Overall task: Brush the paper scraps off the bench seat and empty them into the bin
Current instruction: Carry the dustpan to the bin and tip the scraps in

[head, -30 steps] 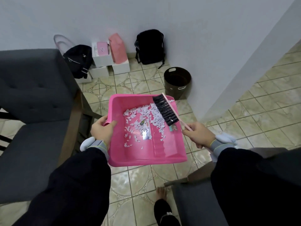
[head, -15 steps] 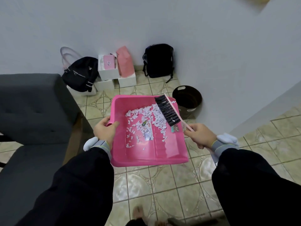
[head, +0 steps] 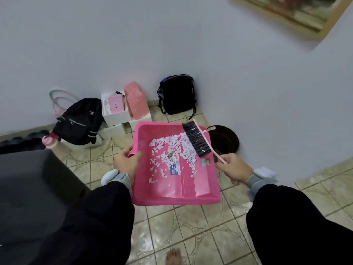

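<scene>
closer now, dustpan [head: 198,196] far edge just beside bin [head: 228,139]

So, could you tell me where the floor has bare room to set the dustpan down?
Bare tiles lie below the dustpan, between the two sleeves, clear but for a bare foot at the bottom edge. It is crowded along the wall: black bag, white boxes, backpack and bin.

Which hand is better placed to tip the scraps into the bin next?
The left hand, probably. It grips the pink dustpan holding the paper scraps, with the dark bin just beyond the pan's far right corner. The right hand holds only the brush.
</scene>
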{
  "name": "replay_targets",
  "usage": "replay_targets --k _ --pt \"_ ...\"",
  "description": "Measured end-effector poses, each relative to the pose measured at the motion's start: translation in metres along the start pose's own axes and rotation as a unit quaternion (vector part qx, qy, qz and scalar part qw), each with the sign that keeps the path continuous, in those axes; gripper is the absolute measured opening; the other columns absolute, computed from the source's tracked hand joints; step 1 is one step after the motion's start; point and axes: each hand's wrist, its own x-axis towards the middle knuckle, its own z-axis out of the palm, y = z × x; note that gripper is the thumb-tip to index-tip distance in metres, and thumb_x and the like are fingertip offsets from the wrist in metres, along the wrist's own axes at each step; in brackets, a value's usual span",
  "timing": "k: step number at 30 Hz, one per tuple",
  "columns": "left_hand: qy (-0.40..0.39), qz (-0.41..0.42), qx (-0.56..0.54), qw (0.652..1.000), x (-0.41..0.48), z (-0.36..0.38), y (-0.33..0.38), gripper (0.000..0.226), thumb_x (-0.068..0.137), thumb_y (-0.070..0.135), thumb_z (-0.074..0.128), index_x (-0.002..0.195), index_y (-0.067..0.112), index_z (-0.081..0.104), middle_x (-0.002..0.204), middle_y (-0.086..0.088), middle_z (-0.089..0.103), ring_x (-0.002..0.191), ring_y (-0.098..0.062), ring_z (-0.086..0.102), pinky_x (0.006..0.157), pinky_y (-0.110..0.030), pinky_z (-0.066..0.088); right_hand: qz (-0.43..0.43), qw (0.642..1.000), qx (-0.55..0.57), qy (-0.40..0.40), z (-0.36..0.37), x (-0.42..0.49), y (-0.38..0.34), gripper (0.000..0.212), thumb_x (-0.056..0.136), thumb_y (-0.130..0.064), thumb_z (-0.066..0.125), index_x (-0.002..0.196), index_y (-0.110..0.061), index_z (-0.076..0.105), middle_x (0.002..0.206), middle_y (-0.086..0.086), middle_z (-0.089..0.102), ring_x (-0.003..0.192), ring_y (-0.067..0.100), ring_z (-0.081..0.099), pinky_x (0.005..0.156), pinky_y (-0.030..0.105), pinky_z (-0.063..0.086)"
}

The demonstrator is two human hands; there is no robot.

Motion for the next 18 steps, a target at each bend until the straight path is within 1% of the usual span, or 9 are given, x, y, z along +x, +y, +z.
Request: replay_targets --k 3,6,8,11,13,14,16,18 --pt "-0.020 0.013 0.016 1.000 0.030 0.015 0.022 0.044 0.075 0.009 0.066 0.118 0.018 0.063 0.073 0.010 0.065 0.064 -0.015 0.062 0.079 -0.035 0.055 0.006 1.000 0.009 0.014 -0.011 0.028 -0.009 0.033 0.088 -0.012 0.055 0.058 -0.018 0.043 0.035 -0.007 0.041 0.023 0.013 0.034 0.030 0.019 0.029" --pt "-0.028 0.011 0.021 0.999 0.060 0.035 0.033 0.046 0.071 0.011 0.067 0.116 0.020 0.065 0.079 0.001 0.069 0.072 -0.024 0.067 0.082 -0.043 0.057 0.010 0.999 0.019 0.025 -0.024 0.054 -0.012 0.033 0.087 -0.011 0.055 0.057 -0.017 0.042 0.042 -0.002 0.040 0.023 0.016 0.035 0.029 0.020 0.029" --pt "-0.034 0.009 0.032 0.999 0.080 0.053 0.036 0.048 0.068 0.015 0.068 0.116 0.022 0.065 0.085 -0.004 0.071 0.077 -0.028 0.068 0.083 -0.046 0.056 0.017 0.999 0.021 0.031 -0.033 0.071 -0.010 0.034 0.087 -0.011 0.055 0.057 -0.016 0.042 0.038 -0.005 0.040 0.024 0.017 0.035 0.028 0.018 0.028" --pt "-0.038 0.006 0.036 0.999 0.098 0.086 0.046 0.042 0.074 0.010 0.065 0.114 0.022 0.065 0.090 -0.004 0.070 0.082 -0.027 0.068 0.085 -0.043 0.056 0.024 0.998 0.030 0.040 -0.051 0.102 -0.001 0.034 0.087 -0.009 0.054 0.057 -0.016 0.042 0.032 -0.007 0.040 0.023 0.014 0.035 0.028 0.017 0.028" --pt "-0.036 0.004 0.040 0.999 0.110 0.111 0.050 0.041 0.074 0.010 0.066 0.112 0.025 0.066 0.088 -0.003 0.070 0.080 -0.027 0.068 0.085 -0.043 0.056 0.030 0.998 0.035 0.051 -0.066 0.124 0.008 0.034 0.088 -0.008 0.054 0.057 -0.016 0.040 0.034 -0.006 0.038 0.023 0.014 0.033 0.028 0.018 0.029" --pt "-0.033 0.004 0.044 0.998 0.116 0.123 0.050 0.041 0.074 0.010 0.066 0.112 0.025 0.066 0.087 -0.002 0.070 0.076 -0.025 0.067 0.084 -0.041 0.056 0.035 0.997 0.035 0.055 -0.074 0.134 0.015 0.034 0.088 -0.010 0.054 0.058 -0.016 0.040 0.037 -0.006 0.037 0.024 0.015 0.033 0.029 0.018 0.029" --pt "-0.029 0.004 0.053 0.998 0.124 0.151 0.051 0.041 0.076 0.009 0.065 0.115 0.021 0.065 0.079 0.003 0.066 0.066 -0.014 0.062 0.078 -0.030 0.052 0.042 0.997 0.033 0.056 -0.091 0.153 0.027 0.034 0.091 -0.016 0.056 0.060 -0.016 0.041 0.043 -0.002 0.037 0.024 0.015 0.033 0.029 0.019 0.029" --pt "-0.028 -0.001 0.064 0.998 0.136 0.184 0.049 0.041 0.077 0.009 0.064 0.117 0.019 0.065 0.072 0.010 0.062 0.062 -0.007 0.058 0.071 -0.024 0.047 0.047 0.997 0.034 0.043 -0.109 0.176 0.044 0.033 0.092 -0.024 0.056 0.063 -0.017 0.044 0.045 -0.002 0.038 0.024 0.013 0.033 0.029 0.019 0.029"
